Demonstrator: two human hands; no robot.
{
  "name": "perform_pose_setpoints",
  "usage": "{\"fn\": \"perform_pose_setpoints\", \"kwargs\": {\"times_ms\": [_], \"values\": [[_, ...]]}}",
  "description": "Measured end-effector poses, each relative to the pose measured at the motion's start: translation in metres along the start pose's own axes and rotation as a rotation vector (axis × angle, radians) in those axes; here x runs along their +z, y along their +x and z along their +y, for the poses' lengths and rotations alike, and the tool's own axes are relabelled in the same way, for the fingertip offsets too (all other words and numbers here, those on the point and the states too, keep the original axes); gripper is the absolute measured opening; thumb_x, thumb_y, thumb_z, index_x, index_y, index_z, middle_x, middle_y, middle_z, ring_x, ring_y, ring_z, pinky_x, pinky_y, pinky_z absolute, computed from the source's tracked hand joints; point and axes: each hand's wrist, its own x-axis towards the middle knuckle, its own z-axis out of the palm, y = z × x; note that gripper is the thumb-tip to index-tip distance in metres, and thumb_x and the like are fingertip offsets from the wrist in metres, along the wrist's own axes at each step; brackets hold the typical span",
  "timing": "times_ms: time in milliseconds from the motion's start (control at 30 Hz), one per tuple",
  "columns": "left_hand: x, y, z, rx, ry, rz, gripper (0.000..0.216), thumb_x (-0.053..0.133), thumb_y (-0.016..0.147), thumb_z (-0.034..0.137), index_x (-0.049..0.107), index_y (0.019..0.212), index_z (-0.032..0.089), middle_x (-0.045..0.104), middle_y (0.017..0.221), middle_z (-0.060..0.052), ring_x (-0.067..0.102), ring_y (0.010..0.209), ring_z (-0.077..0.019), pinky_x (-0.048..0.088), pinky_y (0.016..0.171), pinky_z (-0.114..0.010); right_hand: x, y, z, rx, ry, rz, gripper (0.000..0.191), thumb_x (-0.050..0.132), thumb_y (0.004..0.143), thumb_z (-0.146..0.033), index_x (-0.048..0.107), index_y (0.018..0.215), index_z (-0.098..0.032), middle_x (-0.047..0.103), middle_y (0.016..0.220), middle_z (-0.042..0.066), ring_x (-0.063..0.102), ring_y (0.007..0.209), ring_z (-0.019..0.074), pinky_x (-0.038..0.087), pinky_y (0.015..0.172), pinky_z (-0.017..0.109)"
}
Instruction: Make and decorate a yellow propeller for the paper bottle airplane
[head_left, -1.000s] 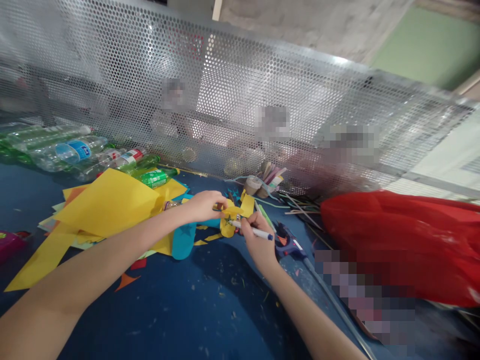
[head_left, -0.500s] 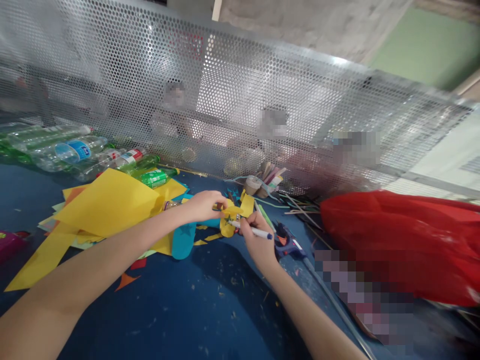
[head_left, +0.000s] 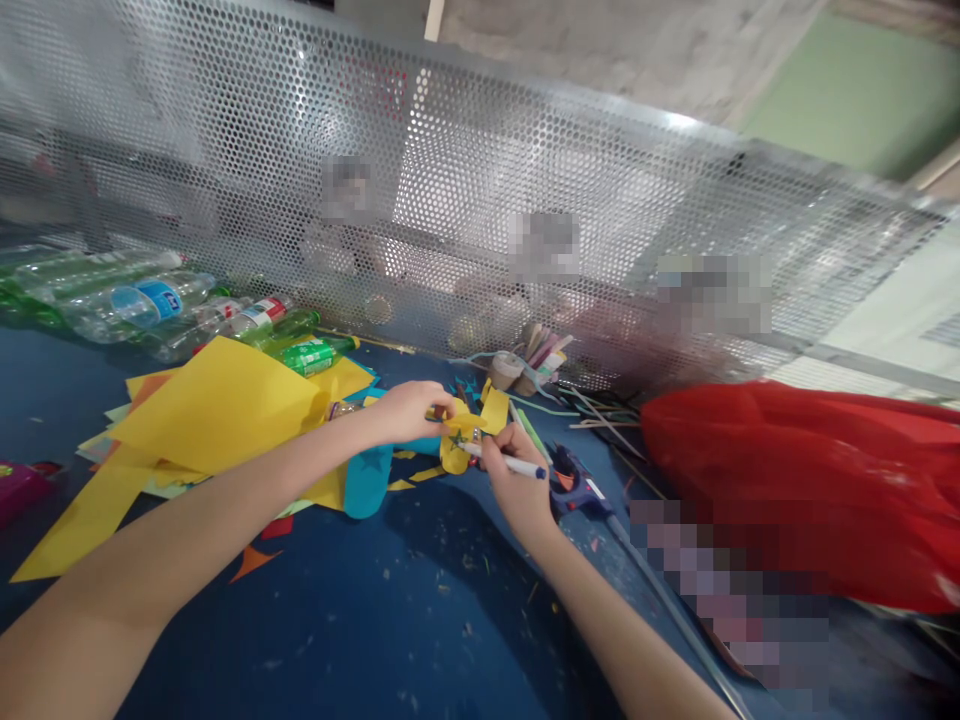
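My right hand point(head_left: 516, 478) grips a white marker point(head_left: 514, 464) with a dark blue end, its tip at a green star drawn on a yellow paper piece point(head_left: 454, 458). My left hand point(head_left: 414, 412) pinches the upper part of the yellow craft that this piece belongs to and steadies it. A blue paper shape point(head_left: 367, 482) with rounded ends and a darker star lies just below my left wrist. Blue material runs between it and the yellow piece; how they are joined is hidden by my hand. Yellow paper scraps point(head_left: 416, 476) lie close by.
Yellow sheets point(head_left: 217, 410) are piled at the left, with plastic bottles point(head_left: 154, 300) behind them. A blue glue gun point(head_left: 581, 487) lies right of my hand. Cups of sticks point(head_left: 517, 370) stand at the back by a perforated metal screen point(head_left: 480, 180). A red bag point(head_left: 810, 480) fills the right.
Almost nothing differs. Both hands keep their places, and the marker tip stays at the star on the yellow piece.
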Motion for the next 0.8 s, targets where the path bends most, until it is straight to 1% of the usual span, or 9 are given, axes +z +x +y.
{"fn": "perform_pose_setpoints", "kwargs": {"times_ms": [167, 333, 533, 700, 800], "values": [[0.0000, 0.0000, 0.0003, 0.001, 0.005, -0.002, 0.017, 0.071, 0.078, 0.025, 0.069, 0.094, 0.022, 0.062, 0.086, -0.001, 0.057, 0.081, -0.0177, 0.039, 0.067, -0.026, 0.0001, 0.0001, -0.0019, 0.016, 0.011, 0.003, 0.026, 0.055, 0.078, -0.026, 0.039, 0.058, -0.023, 0.046, 0.050, -0.006, 0.040, 0.049, 0.0117, 0.033, 0.048, 0.024], [0.0003, 0.0002, -0.0001, 0.003, 0.007, 0.003, 0.017, 0.071, 0.078, 0.024, 0.069, 0.095, 0.022, 0.062, 0.086, -0.001, 0.057, 0.082, -0.0179, 0.039, 0.067, -0.026, 0.0001, -0.0003, -0.0008, 0.011, 0.008, 0.013, 0.026, 0.055, 0.077, -0.025, 0.037, 0.057, -0.023, 0.042, 0.049, -0.007, 0.036, 0.049, 0.0112, 0.031, 0.047, 0.023], [0.0000, 0.0002, 0.0004, -0.002, 0.010, -0.002, 0.017, 0.071, 0.078, 0.024, 0.069, 0.095, 0.022, 0.062, 0.085, -0.001, 0.057, 0.080, -0.0174, 0.038, 0.066, -0.026, 0.0004, -0.0003, 0.0018, 0.006, 0.022, 0.021, 0.026, 0.055, 0.076, -0.023, 0.037, 0.058, -0.023, 0.041, 0.050, -0.007, 0.036, 0.050, 0.0111, 0.031, 0.047, 0.023], [-0.0008, 0.0002, 0.0011, -0.007, 0.007, -0.002, 0.017, 0.071, 0.078, 0.025, 0.069, 0.094, 0.023, 0.062, 0.084, -0.001, 0.056, 0.079, -0.0172, 0.039, 0.066, -0.026, 0.0013, -0.0004, 0.0034, 0.022, 0.055, 0.030, 0.026, 0.055, 0.078, -0.023, 0.037, 0.059, -0.023, 0.042, 0.051, -0.007, 0.041, 0.050, 0.0118, 0.034, 0.048, 0.023], [-0.0012, 0.0000, 0.0017, -0.007, 0.003, -0.003, 0.016, 0.071, 0.078, 0.025, 0.069, 0.094, 0.023, 0.062, 0.085, -0.001, 0.056, 0.078, -0.0169, 0.038, 0.065, -0.026, 0.0010, -0.0004, 0.0025, 0.009, 0.045, 0.037, 0.027, 0.055, 0.079, -0.024, 0.037, 0.059, -0.024, 0.041, 0.051, -0.007, 0.040, 0.050, 0.0120, 0.034, 0.048, 0.024]]}}
